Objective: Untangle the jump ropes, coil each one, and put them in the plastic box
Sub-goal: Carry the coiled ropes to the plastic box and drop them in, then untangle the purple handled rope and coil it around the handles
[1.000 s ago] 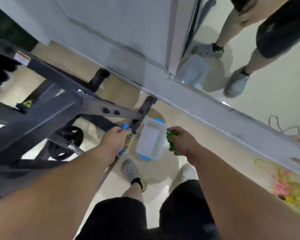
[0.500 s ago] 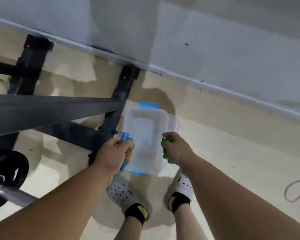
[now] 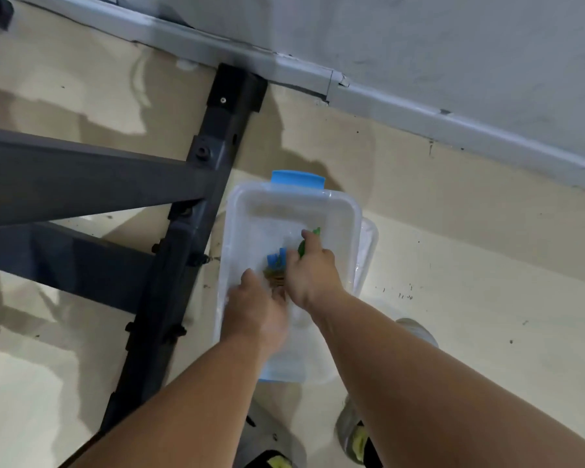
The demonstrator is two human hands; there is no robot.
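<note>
Jump ropes, two of them, are down inside the plastic box [image 3: 350, 214], which sits open on the floor [image 3: 470, 298]. The blue-handled jump rope [image 3: 277, 261] lies near the box's middle, its handles pointing toward the far end wall and a brownish coil bunched just under them. The left hand [image 3: 255, 310] reaches in over the near part of that coil. The hand is blurred and its fingers are partly hidden, so I cannot tell whether it grips the rope or only rests on it. The right hand [image 3: 313, 273] is also inside the box, to the right of the blue handles, fingers curled round the green-handled jump rope [image 3: 301, 248] with the forefinger stretched out along it.

The far half of the box's bottom is bare. A blue clip [image 3: 298, 179] sits on the far rim. Along the box's left wall runs a dark metal frame [image 3: 179, 271] — just beside it, touching or not I cannot tell. A second clear plastic rim [image 3: 368, 244] shows just past the right wall, and beyond that the floor lies open. The grey baseboard [image 3: 385, 103] is well apart from the far end. The person's shoes [image 3: 353, 430] stand at the near end.
</note>
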